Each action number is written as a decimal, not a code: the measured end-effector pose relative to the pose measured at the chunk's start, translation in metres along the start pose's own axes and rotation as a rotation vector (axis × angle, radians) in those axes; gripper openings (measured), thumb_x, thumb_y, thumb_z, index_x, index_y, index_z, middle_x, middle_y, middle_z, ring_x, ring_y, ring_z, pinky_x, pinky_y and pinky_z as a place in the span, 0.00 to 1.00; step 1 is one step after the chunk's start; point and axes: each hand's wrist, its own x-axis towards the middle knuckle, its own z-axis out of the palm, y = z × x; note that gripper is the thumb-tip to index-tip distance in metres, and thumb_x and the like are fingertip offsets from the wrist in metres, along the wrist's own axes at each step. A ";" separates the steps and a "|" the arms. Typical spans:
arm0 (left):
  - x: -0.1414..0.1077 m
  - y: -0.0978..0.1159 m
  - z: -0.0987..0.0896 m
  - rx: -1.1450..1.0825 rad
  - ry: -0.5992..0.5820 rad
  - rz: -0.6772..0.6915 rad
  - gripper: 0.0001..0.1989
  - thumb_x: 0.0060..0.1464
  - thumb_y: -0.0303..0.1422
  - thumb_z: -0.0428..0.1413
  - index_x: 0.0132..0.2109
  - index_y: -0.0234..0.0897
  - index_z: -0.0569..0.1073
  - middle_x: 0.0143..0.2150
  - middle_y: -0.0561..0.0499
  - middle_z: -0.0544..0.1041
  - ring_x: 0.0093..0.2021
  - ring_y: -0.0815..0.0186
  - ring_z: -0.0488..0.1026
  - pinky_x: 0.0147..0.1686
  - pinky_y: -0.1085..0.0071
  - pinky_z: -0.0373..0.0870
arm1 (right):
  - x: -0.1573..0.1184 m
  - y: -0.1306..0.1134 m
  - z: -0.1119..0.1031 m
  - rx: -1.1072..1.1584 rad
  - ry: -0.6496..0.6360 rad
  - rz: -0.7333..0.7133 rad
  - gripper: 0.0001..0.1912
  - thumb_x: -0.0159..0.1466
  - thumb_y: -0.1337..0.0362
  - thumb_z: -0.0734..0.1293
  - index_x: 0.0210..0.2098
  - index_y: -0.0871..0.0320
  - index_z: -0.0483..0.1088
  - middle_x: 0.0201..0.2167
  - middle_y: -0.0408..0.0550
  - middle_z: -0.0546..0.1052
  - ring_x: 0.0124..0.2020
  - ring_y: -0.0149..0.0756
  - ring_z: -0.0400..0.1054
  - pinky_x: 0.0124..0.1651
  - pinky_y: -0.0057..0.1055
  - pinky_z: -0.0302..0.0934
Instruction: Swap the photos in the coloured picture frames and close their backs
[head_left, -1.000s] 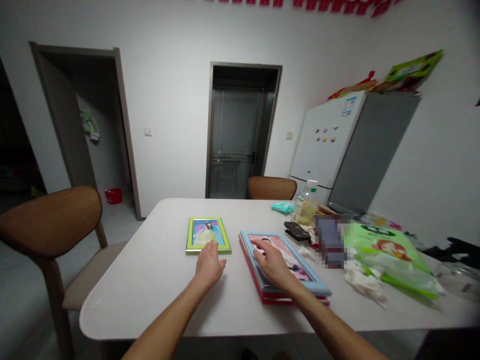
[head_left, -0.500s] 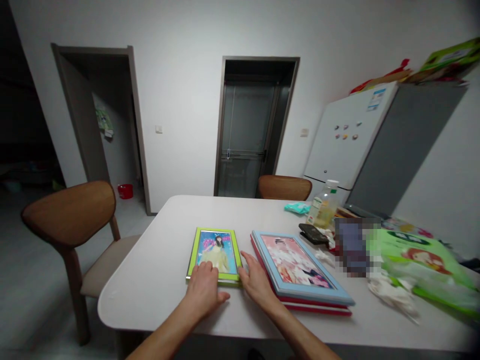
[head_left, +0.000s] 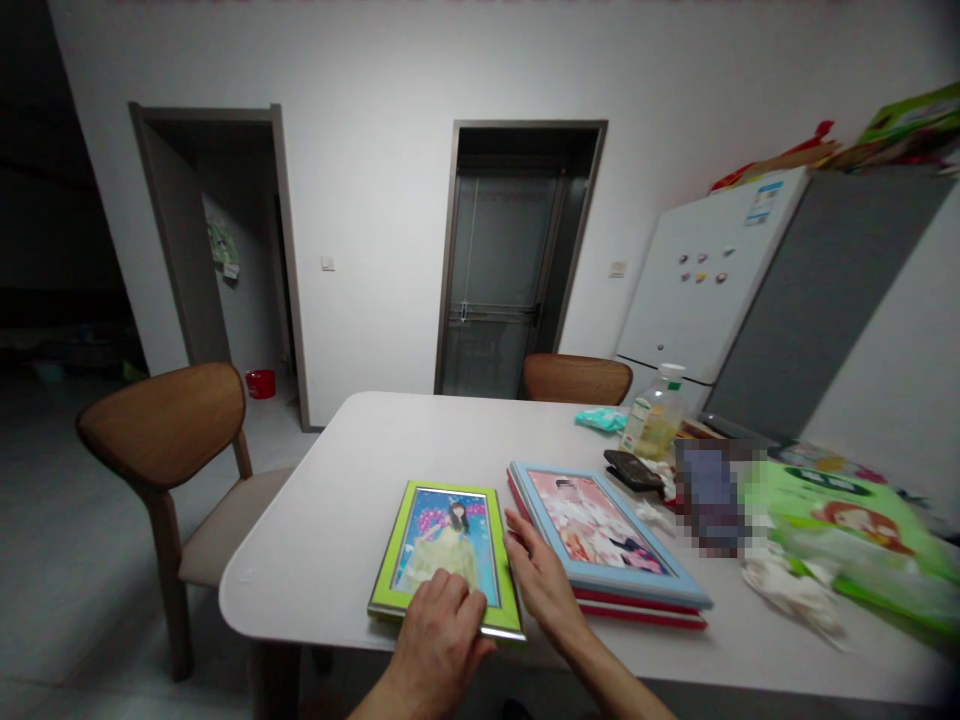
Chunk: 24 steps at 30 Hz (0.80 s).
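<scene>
Green picture frame (head_left: 448, 540) near the desk's (head_left: 322, 530) front edge, long axis pointing away.
Left hand (head_left: 441, 628) overlaps its near rim, grip unclear beneath; right hand (head_left: 541, 580), fingers extended, flanks its right side.

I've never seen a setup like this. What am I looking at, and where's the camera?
There's no machine: you see a person's own left hand and right hand, bare, through a camera worn on the head, looking forward and down. Near the edge of the white table is a lime-green framed photo. The left hand lies over its near edge and the right is at its right side; whether either grips it is hard to tell. Beside them, a light-blue framed picture tops a red stack. Farther right are a bottle and green package.
</scene>
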 end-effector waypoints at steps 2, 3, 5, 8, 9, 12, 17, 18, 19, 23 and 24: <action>0.004 -0.001 -0.013 -0.036 0.096 0.011 0.11 0.49 0.31 0.52 0.42 0.39 0.65 0.37 0.49 0.68 0.38 0.60 0.64 0.37 0.63 0.65 | 0.000 -0.006 0.000 0.055 0.018 0.017 0.24 0.58 0.58 0.54 0.51 0.62 0.58 0.52 0.56 0.63 0.50 0.38 0.60 0.52 0.38 0.55; 0.005 -0.002 -0.020 -0.064 0.159 0.014 0.12 0.51 0.31 0.50 0.44 0.39 0.64 0.38 0.48 0.68 0.39 0.60 0.64 0.38 0.64 0.66 | 0.000 -0.010 0.001 0.075 0.012 0.011 0.24 0.58 0.57 0.54 0.51 0.62 0.58 0.52 0.56 0.63 0.51 0.38 0.59 0.53 0.38 0.54; 0.008 -0.007 -0.030 -0.142 0.303 -0.006 0.13 0.53 0.31 0.47 0.47 0.38 0.61 0.39 0.47 0.68 0.40 0.61 0.65 0.40 0.65 0.66 | -0.002 -0.020 0.007 0.104 -0.023 -0.024 0.23 0.58 0.57 0.55 0.50 0.62 0.60 0.51 0.55 0.64 0.52 0.37 0.58 0.54 0.38 0.52; 0.008 -0.016 -0.039 -0.309 0.508 -0.145 0.17 0.51 0.31 0.47 0.49 0.36 0.58 0.36 0.49 0.68 0.35 0.65 0.67 0.36 0.68 0.69 | -0.010 -0.036 0.019 0.118 -0.124 -0.117 0.22 0.58 0.57 0.56 0.50 0.59 0.60 0.51 0.53 0.65 0.50 0.37 0.60 0.52 0.38 0.54; 0.007 -0.019 -0.042 -0.374 0.564 -0.219 0.19 0.50 0.31 0.48 0.50 0.36 0.57 0.35 0.50 0.67 0.32 0.67 0.68 0.34 0.69 0.70 | -0.013 -0.041 0.024 0.109 -0.166 -0.154 0.22 0.58 0.57 0.56 0.50 0.59 0.59 0.50 0.53 0.65 0.49 0.37 0.61 0.51 0.37 0.56; 0.001 -0.026 -0.050 -0.571 0.666 -0.405 0.26 0.45 0.32 0.51 0.52 0.36 0.54 0.32 0.54 0.66 0.29 0.70 0.68 0.30 0.71 0.72 | -0.022 -0.050 0.037 0.028 -0.270 -0.289 0.22 0.58 0.58 0.57 0.51 0.57 0.59 0.49 0.52 0.66 0.48 0.36 0.61 0.50 0.38 0.56; -0.014 -0.042 -0.052 -0.825 0.579 -0.543 0.28 0.44 0.33 0.51 0.53 0.36 0.52 0.38 0.49 0.70 0.37 0.64 0.71 0.31 0.71 0.72 | -0.028 -0.045 0.050 -0.144 -0.351 -0.477 0.25 0.53 0.60 0.62 0.50 0.56 0.59 0.50 0.52 0.64 0.52 0.39 0.55 0.54 0.40 0.50; -0.017 -0.047 -0.048 -0.832 0.548 -0.578 0.28 0.44 0.33 0.51 0.53 0.36 0.53 0.40 0.48 0.70 0.38 0.63 0.71 0.33 0.70 0.71 | -0.029 -0.042 0.051 -0.186 -0.354 -0.487 0.25 0.52 0.61 0.64 0.49 0.56 0.60 0.49 0.52 0.64 0.52 0.39 0.55 0.54 0.40 0.50; -0.020 -0.052 -0.043 -0.820 0.521 -0.614 0.28 0.44 0.33 0.51 0.53 0.35 0.53 0.41 0.46 0.71 0.40 0.62 0.71 0.35 0.69 0.71 | -0.029 -0.039 0.052 -0.231 -0.350 -0.491 0.25 0.50 0.62 0.65 0.49 0.56 0.61 0.49 0.53 0.64 0.51 0.40 0.55 0.53 0.40 0.50; -0.032 -0.071 -0.019 -0.700 0.393 -0.698 0.28 0.44 0.35 0.49 0.53 0.32 0.54 0.46 0.44 0.70 0.45 0.60 0.68 0.43 0.66 0.66 | -0.029 -0.025 0.049 -0.391 -0.333 -0.515 0.21 0.50 0.63 0.64 0.45 0.55 0.65 0.49 0.53 0.63 0.50 0.41 0.55 0.51 0.42 0.50; -0.034 -0.073 -0.013 -0.667 0.359 -0.698 0.27 0.45 0.35 0.48 0.53 0.32 0.54 0.47 0.44 0.69 0.46 0.60 0.68 0.44 0.66 0.64 | -0.029 -0.022 0.047 -0.420 -0.335 -0.527 0.20 0.51 0.63 0.64 0.45 0.53 0.65 0.50 0.52 0.63 0.50 0.42 0.55 0.51 0.43 0.50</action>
